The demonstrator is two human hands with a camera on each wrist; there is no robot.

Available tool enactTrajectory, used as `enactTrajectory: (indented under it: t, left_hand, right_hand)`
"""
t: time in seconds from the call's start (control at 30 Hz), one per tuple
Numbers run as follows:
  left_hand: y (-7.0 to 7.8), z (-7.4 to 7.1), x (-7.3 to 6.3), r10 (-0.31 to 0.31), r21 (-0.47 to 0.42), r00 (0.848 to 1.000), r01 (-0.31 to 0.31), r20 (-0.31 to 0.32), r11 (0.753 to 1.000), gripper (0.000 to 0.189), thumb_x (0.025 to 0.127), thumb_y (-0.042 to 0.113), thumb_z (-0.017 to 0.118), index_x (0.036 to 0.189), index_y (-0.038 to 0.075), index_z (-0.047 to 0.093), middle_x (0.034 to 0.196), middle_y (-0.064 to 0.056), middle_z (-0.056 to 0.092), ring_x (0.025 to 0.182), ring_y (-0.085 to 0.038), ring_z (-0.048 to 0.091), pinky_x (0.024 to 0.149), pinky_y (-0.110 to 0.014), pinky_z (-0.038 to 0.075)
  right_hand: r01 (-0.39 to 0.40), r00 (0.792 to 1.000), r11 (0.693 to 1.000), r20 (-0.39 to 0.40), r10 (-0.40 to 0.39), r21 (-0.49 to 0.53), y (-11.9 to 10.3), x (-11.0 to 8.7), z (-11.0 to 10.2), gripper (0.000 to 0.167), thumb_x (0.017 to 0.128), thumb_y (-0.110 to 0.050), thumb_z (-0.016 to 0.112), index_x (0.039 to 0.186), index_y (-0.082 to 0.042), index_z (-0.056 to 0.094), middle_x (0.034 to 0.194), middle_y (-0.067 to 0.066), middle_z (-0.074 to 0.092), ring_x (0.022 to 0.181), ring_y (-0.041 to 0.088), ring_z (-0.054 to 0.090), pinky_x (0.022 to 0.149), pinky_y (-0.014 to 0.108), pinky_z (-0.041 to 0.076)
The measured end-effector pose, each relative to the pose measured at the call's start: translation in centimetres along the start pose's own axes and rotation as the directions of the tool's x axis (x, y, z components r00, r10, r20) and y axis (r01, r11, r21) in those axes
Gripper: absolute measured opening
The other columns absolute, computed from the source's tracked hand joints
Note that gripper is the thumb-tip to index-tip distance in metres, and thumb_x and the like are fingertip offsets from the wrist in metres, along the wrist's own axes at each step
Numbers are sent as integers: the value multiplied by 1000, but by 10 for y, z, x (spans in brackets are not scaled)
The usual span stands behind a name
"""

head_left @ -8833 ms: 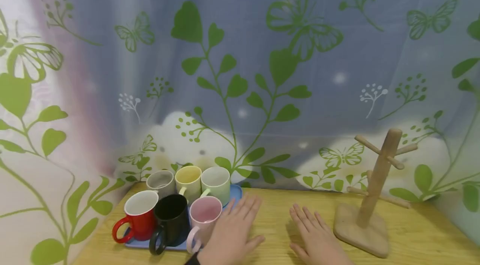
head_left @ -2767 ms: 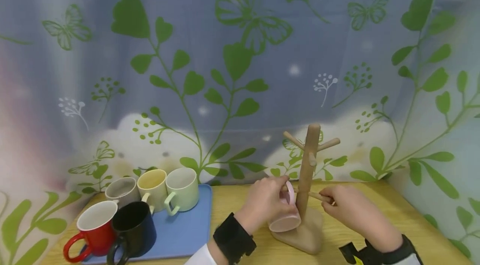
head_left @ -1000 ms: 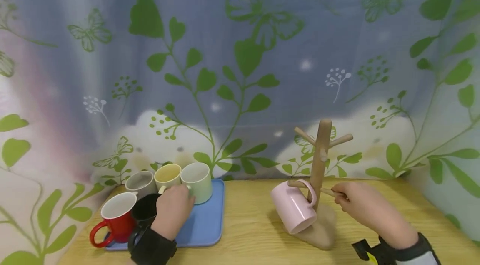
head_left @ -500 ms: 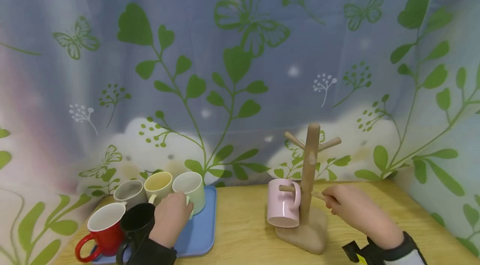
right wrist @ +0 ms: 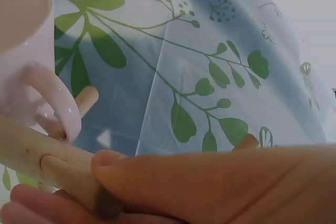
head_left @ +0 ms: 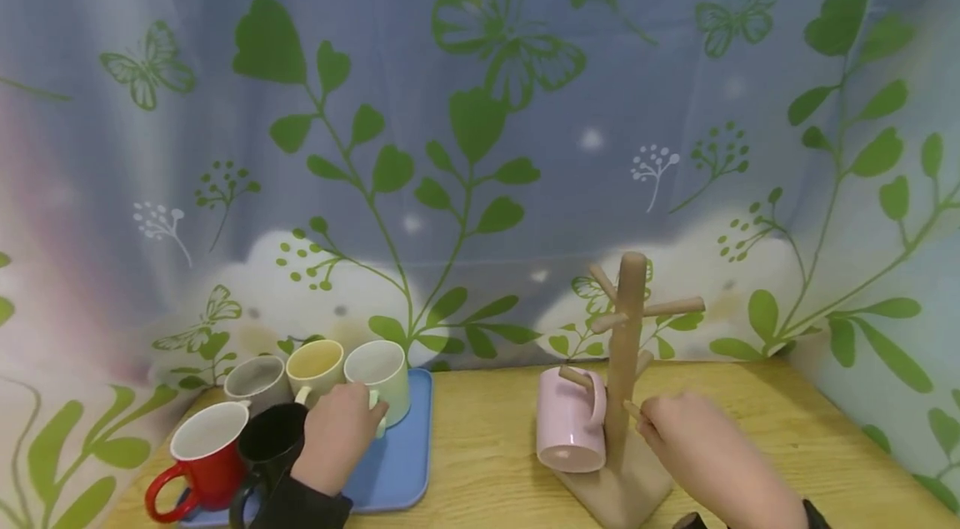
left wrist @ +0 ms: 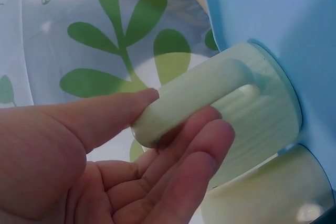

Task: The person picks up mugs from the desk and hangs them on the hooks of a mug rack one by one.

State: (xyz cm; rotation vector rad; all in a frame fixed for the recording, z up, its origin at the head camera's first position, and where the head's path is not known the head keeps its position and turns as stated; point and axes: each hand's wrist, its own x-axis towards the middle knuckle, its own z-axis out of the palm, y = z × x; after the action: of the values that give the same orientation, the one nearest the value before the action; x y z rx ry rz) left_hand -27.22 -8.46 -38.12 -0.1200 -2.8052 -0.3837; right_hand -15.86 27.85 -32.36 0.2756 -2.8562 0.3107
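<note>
My left hand (head_left: 337, 433) is at the pale green mug (head_left: 392, 383), which stands upright on the blue tray (head_left: 408, 471). In the left wrist view the thumb and forefinger pinch that mug's handle (left wrist: 189, 100). My right hand (head_left: 712, 446) grips a low peg of the wooden mug tree (head_left: 628, 346); the right wrist view shows the thumb on the peg (right wrist: 73, 177) and fingers beneath. A pink mug (head_left: 566, 429) hangs by its handle from another low peg, on the tree's left side. The upper pegs of the tree hold nothing.
Also on the tray, left of my left hand, are a yellow mug (head_left: 315, 364), a grey mug (head_left: 257, 383), a red mug (head_left: 213, 462) and a black mug (head_left: 270, 439). A leaf-patterned curtain (head_left: 480, 146) hangs behind the wooden table (head_left: 480, 429).
Earlier, my left hand hung the pink mug on the tree, let go and moved left to the green mug's handle. In the last half second the mug tree has turned under my right hand.
</note>
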Motion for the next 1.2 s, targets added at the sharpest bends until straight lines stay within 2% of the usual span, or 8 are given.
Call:
enactTrajectory:
  t: [0.3,0.47,0.63,0.83,0.93,1.0,1.1,1.2]
  left_hand:
    - [-12,-8,13,5,22,998,-4,-64,1000,30,88,26,68,69,5,61,68,-14,64,59,-29,61,47,-43,45]
    - [-19,-18,11,-6,34,996,9,-88,999,29,90,21,63,68,3,60,63,-15,62,57,-32,61,47,-45,45]
    - [-15,-27,6,34,24,991,-31,-129,999,29,91,20,63,69,3,58,57,-11,56,53,-30,58,46,-43,44]
    - [3,-39,-5,94,14,984,-93,-149,996,28,93,24,64,70,8,57,57,-4,55,49,-21,52,44,-36,41]
    - [14,-52,-16,141,-22,971,-148,-193,989,25,93,27,64,74,12,58,60,1,60,49,-16,51,45,-31,39]
    - [24,-63,-24,178,-63,958,-196,-224,979,22,93,27,64,76,14,59,61,4,61,50,-11,50,47,-28,39]
    - [39,-74,-39,230,-137,936,-273,-268,952,21,93,27,65,75,18,59,59,11,57,52,-3,47,51,-23,39]
    - [54,-77,-54,303,-195,886,-386,-352,902,20,91,26,67,75,21,57,59,16,52,53,5,42,52,-17,38]
  right_hand:
    - [-21,998,1000,52,21,3,4,1,-7,38,89,-11,66,57,-18,46,55,-9,25,50,5,23,49,18,23]
    - [9,999,1000,32,-8,-24,3,-2,-3,40,86,-11,69,55,-19,44,56,-10,23,51,4,21,49,18,23]
    - [29,999,999,30,-28,-34,3,-1,0,39,86,-12,71,56,-19,46,55,-11,25,50,4,23,49,18,24]
    - [37,992,996,121,-46,82,14,3,-6,17,88,-17,69,73,-16,62,65,-11,59,57,0,49,53,19,40]
    - [-11,998,991,68,2,132,11,3,-14,5,90,-18,67,89,-14,69,77,-8,70,68,3,63,59,23,49]
    - [-43,999,988,-14,46,148,1,2,-18,11,91,-19,66,99,-13,70,83,-6,73,73,6,66,62,25,53]
    - [15,996,968,-88,7,252,-16,2,-14,28,92,-28,66,116,-13,66,99,-3,75,82,9,70,69,26,57]
    - [117,989,921,-127,-75,371,-36,2,0,58,90,-40,66,138,-10,52,118,2,71,98,15,72,81,27,58]
